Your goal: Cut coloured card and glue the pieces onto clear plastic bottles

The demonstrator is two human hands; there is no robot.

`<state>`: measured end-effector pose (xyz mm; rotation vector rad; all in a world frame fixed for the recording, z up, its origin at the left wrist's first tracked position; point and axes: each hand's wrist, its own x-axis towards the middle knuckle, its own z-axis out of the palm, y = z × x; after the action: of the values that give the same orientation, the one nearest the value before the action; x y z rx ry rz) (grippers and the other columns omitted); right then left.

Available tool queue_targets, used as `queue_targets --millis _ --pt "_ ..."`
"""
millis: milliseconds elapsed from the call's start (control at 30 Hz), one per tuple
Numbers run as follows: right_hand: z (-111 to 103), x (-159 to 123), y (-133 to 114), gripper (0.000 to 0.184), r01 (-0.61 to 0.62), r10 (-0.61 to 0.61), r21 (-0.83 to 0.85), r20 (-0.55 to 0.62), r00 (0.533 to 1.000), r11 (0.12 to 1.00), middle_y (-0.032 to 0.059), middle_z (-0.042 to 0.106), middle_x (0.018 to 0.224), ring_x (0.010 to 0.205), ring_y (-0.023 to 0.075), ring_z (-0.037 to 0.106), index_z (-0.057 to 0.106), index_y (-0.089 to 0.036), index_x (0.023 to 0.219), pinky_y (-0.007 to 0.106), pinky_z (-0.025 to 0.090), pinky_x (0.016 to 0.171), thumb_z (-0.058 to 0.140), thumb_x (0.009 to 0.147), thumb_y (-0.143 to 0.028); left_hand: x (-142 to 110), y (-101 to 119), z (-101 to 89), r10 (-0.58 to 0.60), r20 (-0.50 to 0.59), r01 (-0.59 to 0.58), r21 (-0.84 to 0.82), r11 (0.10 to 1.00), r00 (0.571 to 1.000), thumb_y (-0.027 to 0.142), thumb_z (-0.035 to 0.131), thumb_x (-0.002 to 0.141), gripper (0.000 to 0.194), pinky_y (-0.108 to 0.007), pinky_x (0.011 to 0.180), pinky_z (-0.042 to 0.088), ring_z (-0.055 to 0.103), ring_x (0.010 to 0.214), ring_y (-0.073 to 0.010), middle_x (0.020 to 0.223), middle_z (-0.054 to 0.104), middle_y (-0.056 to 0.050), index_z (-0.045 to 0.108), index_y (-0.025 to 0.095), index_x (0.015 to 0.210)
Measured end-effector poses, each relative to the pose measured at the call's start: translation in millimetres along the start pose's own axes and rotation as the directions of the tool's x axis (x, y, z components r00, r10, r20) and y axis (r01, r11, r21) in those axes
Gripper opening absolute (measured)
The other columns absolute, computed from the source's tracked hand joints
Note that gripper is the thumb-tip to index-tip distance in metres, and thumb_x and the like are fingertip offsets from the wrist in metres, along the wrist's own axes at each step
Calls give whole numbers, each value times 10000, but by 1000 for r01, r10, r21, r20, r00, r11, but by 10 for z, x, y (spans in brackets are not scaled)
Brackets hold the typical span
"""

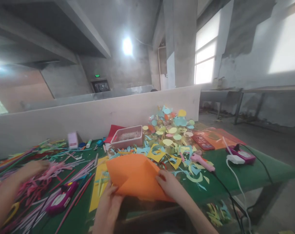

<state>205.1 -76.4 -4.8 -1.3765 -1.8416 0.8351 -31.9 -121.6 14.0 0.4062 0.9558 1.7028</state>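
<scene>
An orange sheet of paper (135,175), bent along its middle, is held up over the table's front edge. My left hand (111,195) grips its lower left corner, with the thumb on top and the other fingers beneath. On the right side, my right hand (168,182) pinches the sheet's edge. Behind the paper lie cut yellow paper scraps with round holes (157,152) and pale blue offcuts. A yellow sheet (96,191) lies flat just left of my left hand.
Another person's hand (37,169) reaches over pink strips at left. A purple power box (61,198) lies nearby. A pink basket (127,138) stands behind. A pink glue gun (203,162), a red phone-like object (203,142), and a corded purple box (242,154) sit right. A white partition (88,117) backs the table.
</scene>
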Motion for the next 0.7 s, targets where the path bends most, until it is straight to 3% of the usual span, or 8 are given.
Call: queue_targets --millis 133,200,267,333,400,500,600,700 --pt "-103 -17 -41 118 -3 4 135 -6 1000 991 28 600 796 806 219 587 479 -216 747 322 427 757 488 822 -306 -90 48 72 47 5 -47 -45 998 999 -15 597 614 510 -285 696 600 721 836 -195 999 755 -23 684 244 1046" --pt "-117 -29 -66 92 27 -15 261 -51 999 965 19 593 819 833 218 589 464 -223 782 334 435 797 507 782 -305 -159 88 148 87 -16 -88 -72 993 996 -3 592 635 515 -264 738 587 714 870 -177 1016 753 -18 684 252 1073" --pt "-102 -37 -94 119 71 -25 369 -128 991 927 23 598 886 906 218 598 457 -229 824 347 435 865 525 757 -300 -234 114 251 118 -61 -124 -109 986 991 70 600 708 401 -276 786 576 702 917 -179 1026 749 -33 686 229 1067" --pt "-71 -42 -126 219 87 -6 469 -171 985 879 43 609 981 992 222 604 473 -227 941 354 437 913 543 749 -306 -300 100 367 169 -109 -184 -148 972 980 256 569 828 250 -307 807 569 684 967 -197 1043 740 -49 685 210 1044" --pt "-43 -50 -160 439 63 26 572 -145 989 818 72 618 1073 1038 228 614 440 -216 1159 365 455 926 563 751 -319 -341 31 475 253 -136 -271 -136 953 958 436 533 870 299 -291 775 564 669 989 -194 1064 728 -26 674 239 1044" --pt "-31 -75 -222 633 62 14 694 -104 994 717 113 604 1220 1121 235 606 348 -208 1339 380 463 969 593 771 -342 -365 -160 603 326 -95 -329 -23 944 941 452 626 801 334 -277 743 560 658 1030 -205 1109 710 -3 639 298 1097" --pt "-39 -116 -288 472 87 -47 757 -74 996 648 105 612 1268 1172 242 590 485 -222 1213 373 457 1001 621 789 -378 -395 -367 705 290 -50 -288 36 957 956 317 728 716 470 -273 776 557 646 1082 -213 1170 692 -21 601 301 1169" --pt "-34 -148 -334 310 55 -86 790 -2 996 611 70 680 1141 1062 239 639 558 -233 1047 375 488 951 619 804 -416 -451 -484 781 246 -79 -241 72 968 966 254 763 668 479 -290 796 559 675 995 -221 1121 708 -82 622 203 1123"
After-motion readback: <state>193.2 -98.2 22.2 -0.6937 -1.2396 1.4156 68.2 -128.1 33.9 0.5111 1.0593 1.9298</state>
